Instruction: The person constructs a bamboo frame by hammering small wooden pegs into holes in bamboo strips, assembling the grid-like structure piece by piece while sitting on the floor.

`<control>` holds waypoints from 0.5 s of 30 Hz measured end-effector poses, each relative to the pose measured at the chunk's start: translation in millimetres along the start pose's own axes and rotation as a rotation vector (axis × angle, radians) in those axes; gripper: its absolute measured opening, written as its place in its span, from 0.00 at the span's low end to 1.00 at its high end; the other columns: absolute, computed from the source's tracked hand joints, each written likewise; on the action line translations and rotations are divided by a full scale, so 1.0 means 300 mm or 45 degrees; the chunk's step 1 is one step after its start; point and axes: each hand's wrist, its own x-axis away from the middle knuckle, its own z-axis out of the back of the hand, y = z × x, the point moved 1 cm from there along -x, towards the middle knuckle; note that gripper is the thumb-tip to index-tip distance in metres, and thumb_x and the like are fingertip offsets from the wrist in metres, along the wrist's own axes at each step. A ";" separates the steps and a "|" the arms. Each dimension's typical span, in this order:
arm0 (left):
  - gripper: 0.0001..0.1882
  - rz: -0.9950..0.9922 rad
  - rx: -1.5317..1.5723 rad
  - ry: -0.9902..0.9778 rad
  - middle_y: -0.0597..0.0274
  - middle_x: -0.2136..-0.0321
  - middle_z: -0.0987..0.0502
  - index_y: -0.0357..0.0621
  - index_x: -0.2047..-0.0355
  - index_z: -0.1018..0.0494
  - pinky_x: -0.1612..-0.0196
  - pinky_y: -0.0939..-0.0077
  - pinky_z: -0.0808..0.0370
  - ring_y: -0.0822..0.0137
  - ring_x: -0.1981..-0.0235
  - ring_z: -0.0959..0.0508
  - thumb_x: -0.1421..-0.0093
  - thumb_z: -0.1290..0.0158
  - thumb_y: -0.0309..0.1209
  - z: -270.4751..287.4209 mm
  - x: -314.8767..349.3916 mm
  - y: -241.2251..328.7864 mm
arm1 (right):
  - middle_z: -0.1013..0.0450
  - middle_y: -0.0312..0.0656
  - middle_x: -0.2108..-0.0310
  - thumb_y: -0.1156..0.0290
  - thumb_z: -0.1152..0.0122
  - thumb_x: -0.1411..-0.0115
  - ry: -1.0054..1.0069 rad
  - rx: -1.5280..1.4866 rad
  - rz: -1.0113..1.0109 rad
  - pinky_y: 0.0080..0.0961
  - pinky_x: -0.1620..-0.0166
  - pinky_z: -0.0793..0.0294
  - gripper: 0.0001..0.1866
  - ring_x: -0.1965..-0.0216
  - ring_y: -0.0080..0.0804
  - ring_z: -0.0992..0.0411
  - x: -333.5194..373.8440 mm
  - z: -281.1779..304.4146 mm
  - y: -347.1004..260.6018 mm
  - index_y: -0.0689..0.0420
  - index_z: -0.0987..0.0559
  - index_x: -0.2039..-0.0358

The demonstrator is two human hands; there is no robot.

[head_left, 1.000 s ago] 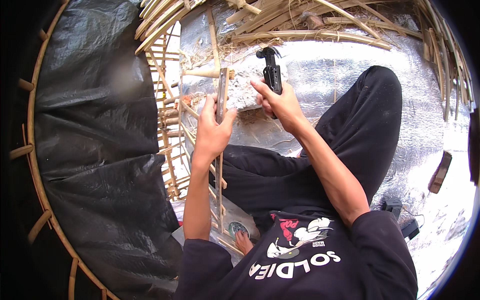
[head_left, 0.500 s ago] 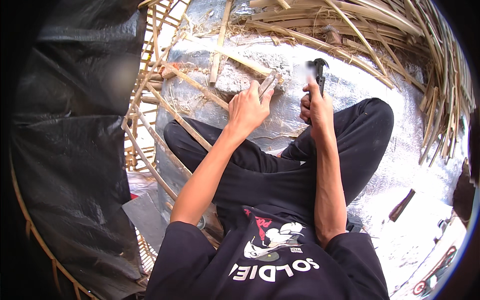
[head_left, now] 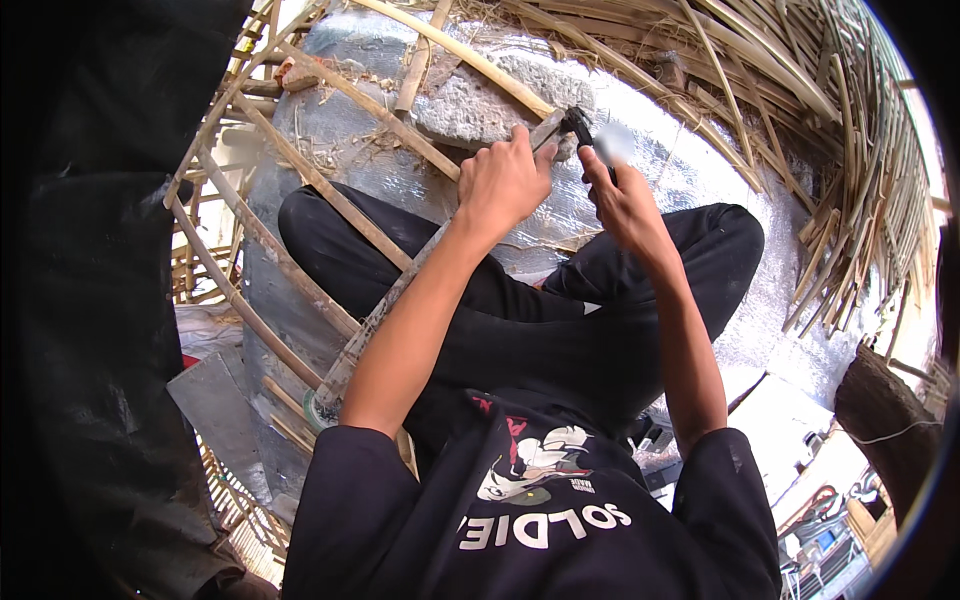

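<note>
My left hand (head_left: 505,185) is closed on a weathered grey wooden strip (head_left: 548,130), whose end sticks out past my fingers above a rough concrete block (head_left: 470,105). In my right hand (head_left: 625,200) is a black hammer (head_left: 577,122), gripped by the handle. Its head is at the strip's end; whether they touch I cannot tell. A pale bamboo strip (head_left: 470,55) slants down across the block to the same spot. Near my left hand, other long bamboo strips (head_left: 335,190) of a lattice frame run over my left knee and beside my forearm.
A bundle of split bamboo (head_left: 780,70) lies at the far right on silvery foil sheeting (head_left: 690,180). Black sheeting (head_left: 90,300) hangs at the left. A dark log (head_left: 885,410) is at the right, with assorted tools (head_left: 830,540) below it. A grey flat board (head_left: 215,400) lies lower left.
My right hand has swung the hammer left, bringing its head to the end of the strip in my left hand. The whole view has shifted somewhat to the right.
</note>
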 end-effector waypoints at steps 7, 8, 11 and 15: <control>0.24 0.011 0.101 -0.049 0.34 0.67 0.19 0.37 0.59 0.28 0.54 0.41 0.25 0.35 0.59 0.19 0.32 0.55 0.50 0.004 -0.004 -0.024 | 0.39 0.29 0.84 0.37 0.63 0.28 0.352 -0.289 0.445 0.17 0.83 0.48 0.35 0.86 0.15 0.46 0.117 0.061 -0.314 0.60 0.28 0.71; 0.23 -0.021 0.066 0.002 0.36 0.69 0.19 0.38 0.61 0.29 0.59 0.42 0.23 0.37 0.63 0.17 0.31 0.55 0.50 -0.005 -0.004 -0.036 | 0.39 0.29 0.84 0.36 0.64 0.29 0.384 -0.390 0.537 0.17 0.83 0.48 0.36 0.87 0.15 0.45 0.116 0.048 -0.319 0.59 0.28 0.70; 0.23 -0.114 0.015 0.087 0.38 0.70 0.18 0.38 0.62 0.31 0.65 0.44 0.21 0.39 0.68 0.16 0.31 0.55 0.50 -0.030 0.001 -0.018 | 0.40 0.29 0.84 0.36 0.69 0.27 0.370 -0.433 0.748 0.19 0.81 0.44 0.36 0.85 0.17 0.44 0.050 0.008 -0.133 0.58 0.29 0.69; 0.24 -0.170 -0.067 0.235 0.41 0.72 0.18 0.37 0.62 0.32 0.71 0.48 0.21 0.43 0.72 0.16 0.30 0.55 0.50 -0.092 -0.008 -0.036 | 0.40 0.32 0.87 0.36 0.63 0.28 0.232 0.096 -0.144 0.20 0.80 0.42 0.37 0.84 0.18 0.40 -0.014 -0.013 0.032 0.58 0.30 0.79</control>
